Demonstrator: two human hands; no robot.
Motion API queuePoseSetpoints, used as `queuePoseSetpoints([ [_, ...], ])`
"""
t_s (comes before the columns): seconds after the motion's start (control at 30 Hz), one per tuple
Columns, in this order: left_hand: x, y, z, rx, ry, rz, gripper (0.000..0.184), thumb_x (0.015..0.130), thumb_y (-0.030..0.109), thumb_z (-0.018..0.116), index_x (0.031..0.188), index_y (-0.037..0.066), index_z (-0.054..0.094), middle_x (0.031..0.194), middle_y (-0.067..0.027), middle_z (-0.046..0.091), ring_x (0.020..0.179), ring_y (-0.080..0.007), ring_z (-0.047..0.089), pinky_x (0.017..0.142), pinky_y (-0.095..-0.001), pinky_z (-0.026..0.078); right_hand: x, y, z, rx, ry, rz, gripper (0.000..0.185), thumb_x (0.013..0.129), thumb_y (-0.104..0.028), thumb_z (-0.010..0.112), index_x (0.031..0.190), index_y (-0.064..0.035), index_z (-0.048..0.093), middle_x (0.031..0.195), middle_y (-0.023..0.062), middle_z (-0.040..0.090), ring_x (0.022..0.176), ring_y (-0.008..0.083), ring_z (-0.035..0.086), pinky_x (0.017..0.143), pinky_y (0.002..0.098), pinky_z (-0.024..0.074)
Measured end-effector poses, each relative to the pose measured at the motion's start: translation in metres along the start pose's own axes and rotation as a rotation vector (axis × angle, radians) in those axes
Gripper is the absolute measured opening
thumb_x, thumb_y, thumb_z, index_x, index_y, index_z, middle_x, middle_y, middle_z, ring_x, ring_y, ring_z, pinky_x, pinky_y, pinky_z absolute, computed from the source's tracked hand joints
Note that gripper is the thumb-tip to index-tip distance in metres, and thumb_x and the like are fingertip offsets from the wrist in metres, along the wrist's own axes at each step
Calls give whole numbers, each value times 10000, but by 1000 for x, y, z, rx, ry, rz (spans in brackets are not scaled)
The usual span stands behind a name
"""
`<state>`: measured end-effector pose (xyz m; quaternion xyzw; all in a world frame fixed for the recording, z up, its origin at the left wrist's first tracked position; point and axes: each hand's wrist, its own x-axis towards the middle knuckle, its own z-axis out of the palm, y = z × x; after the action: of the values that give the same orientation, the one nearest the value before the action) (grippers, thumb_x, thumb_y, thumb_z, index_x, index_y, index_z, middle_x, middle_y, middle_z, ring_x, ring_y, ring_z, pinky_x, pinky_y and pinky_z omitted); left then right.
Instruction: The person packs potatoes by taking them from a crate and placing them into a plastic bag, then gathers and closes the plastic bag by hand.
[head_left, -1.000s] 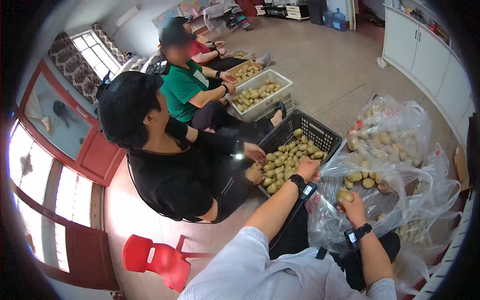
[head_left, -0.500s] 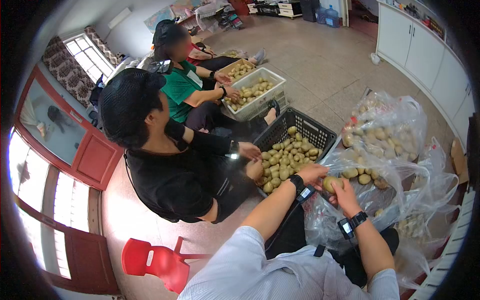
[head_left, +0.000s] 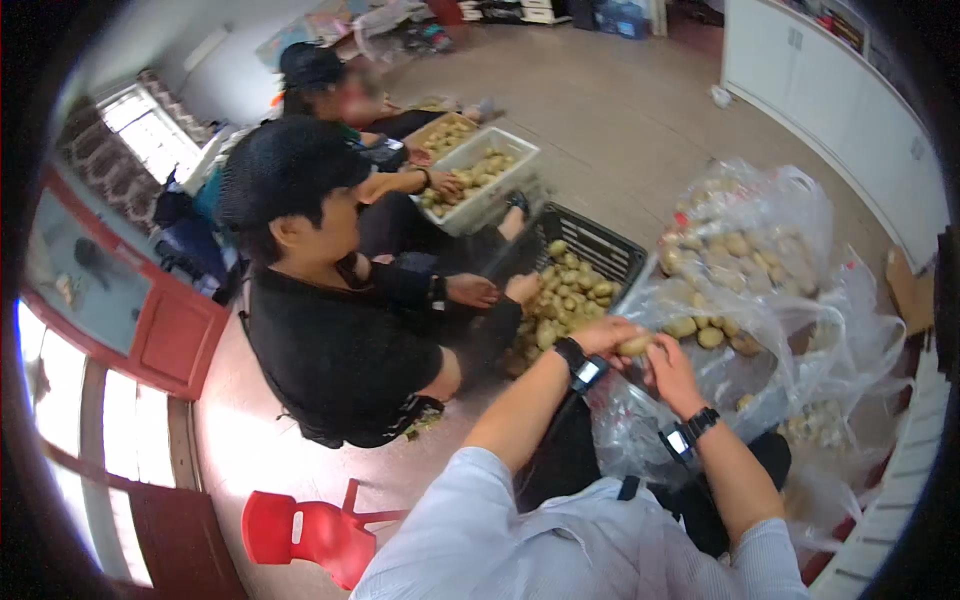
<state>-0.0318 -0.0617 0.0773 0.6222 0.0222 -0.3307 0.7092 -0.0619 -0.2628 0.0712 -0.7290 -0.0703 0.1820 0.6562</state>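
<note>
Between my two hands is one potato (head_left: 636, 345), just right of the black crate's near corner. My left hand (head_left: 606, 338) has its fingers closed on the potato's left side. My right hand (head_left: 672, 368) grips the same potato from the right with its fingertips. The black crate (head_left: 632, 262) ahead holds many potatoes (head_left: 573, 290). Clear plastic bags (head_left: 800, 215) with more potatoes (head_left: 735, 245) lie to the right of my hands, and some loose-looking potatoes (head_left: 708, 332) show at a bag's mouth.
A person in black (head_left: 340, 350) sits left of the crate, one hand at its potatoes. Farther back, another person reaches to a white crate (head_left: 527, 160) of potatoes. A red chair (head_left: 335, 540) stands lower left. White cabinets (head_left: 830, 110) line the right, beside a cardboard piece (head_left: 908, 290).
My left hand has come from the crate to the potato in my right hand. The view has shifted. The person in black has turned and moved their hands apart.
</note>
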Motion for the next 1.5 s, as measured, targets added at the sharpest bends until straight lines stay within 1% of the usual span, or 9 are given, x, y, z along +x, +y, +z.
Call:
queuePoseSetpoints([
  [0.23, 10, -11, -21, -102, 103, -26, 376, 953, 450, 514, 1031, 87, 576, 807, -26, 591, 592, -122, 567, 478, -247, 462, -3, 67, -23, -265, 45, -53, 338, 927, -131, 521, 1252, -40, 498, 844, 56, 595, 645, 114, 566, 584, 275, 491],
  [0.37, 14, -15, -38, -194, 180, -41, 383, 950, 437, 538, 1036, 66, 570, 783, -41, 578, 563, -145, 546, 452, -255, 435, -7, 86, -27, -314, 115, -123, 355, 899, -181, 547, 1206, -5, 525, 1016, 190, 641, 961, 327, 618, 842, 406, 476],
  [0.47, 20, -23, -46, -255, 341, -31, 408, 945, 463, 536, 1113, 92, 564, 827, -48, 583, 577, -164, 538, 457, -272, 425, -22, 69, -37, -250, 65, 120, 334, 894, -172, 551, 1187, -12, 536, 1043, 185, 636, 982, 345, 609, 849, 415, 470],
  [0.73, 21, -37, -70, -416, 490, 65, 367, 978, 396, 491, 1128, 69, 565, 945, -90, 598, 716, -202, 582, 550, -296, 513, -31, 94, -86, -812, 520, -69, 376, 792, -158, 615, 1145, -34, 573, 1112, 217, 585, 1098, 391, 522, 948, 453, 412],
  [0.83, 23, -41, -76, -429, 563, 70, 353, 978, 372, 498, 1134, 63, 565, 987, -84, 606, 773, -215, 600, 579, -305, 544, -32, 92, -110, -909, 602, 40, 384, 768, -162, 621, 1132, -48, 576, 1168, 197, 556, 1148, 387, 478, 984, 476, 376],
  [0.97, 28, -48, -87, -456, 605, 40, 338, 979, 350, 499, 1141, 62, 569, 1023, -88, 616, 795, -226, 608, 601, -311, 563, -34, 102, -129, -1057, 711, 54, 383, 753, -186, 638, 1104, -45, 574, 1180, 183, 545, 1140, 374, 483, 975, 496, 384],
  [1.17, 31, -50, -90, -488, 658, 18, 348, 974, 348, 506, 1152, 51, 552, 1028, -115, 608, 787, -249, 617, 605, -331, 571, -36, 98, -128, -1133, 733, 423, 421, 787, -223, 642, 1152, -52, 522, 1226, 157, 501, 1143, 403, 481, 970, 518, 392],
  [1.23, 28, -49, -91, -460, 662, 1, 357, 974, 350, 505, 1153, 44, 544, 1026, -126, 604, 786, -258, 621, 606, -342, 573, -35, 98, -131, -1050, 720, 565, 403, 819, -173, 542, 1196, -39, 494, 1268, 176, 493, 1134, 444, 477, 974, 515, 383],
  [1.5, 28, -51, -100, -357, 639, -22, 378, 970, 300, 481, 1098, -52, 526, 993, -182, 592, 755, -292, 642, 577, -383, 575, -31, 142, -137, -1251, 606, 368, 349, 837, -169, 592, 1153, -35, 532, 1184, 177, 545, 1061, 393, 564, 901, 472, 466],
])
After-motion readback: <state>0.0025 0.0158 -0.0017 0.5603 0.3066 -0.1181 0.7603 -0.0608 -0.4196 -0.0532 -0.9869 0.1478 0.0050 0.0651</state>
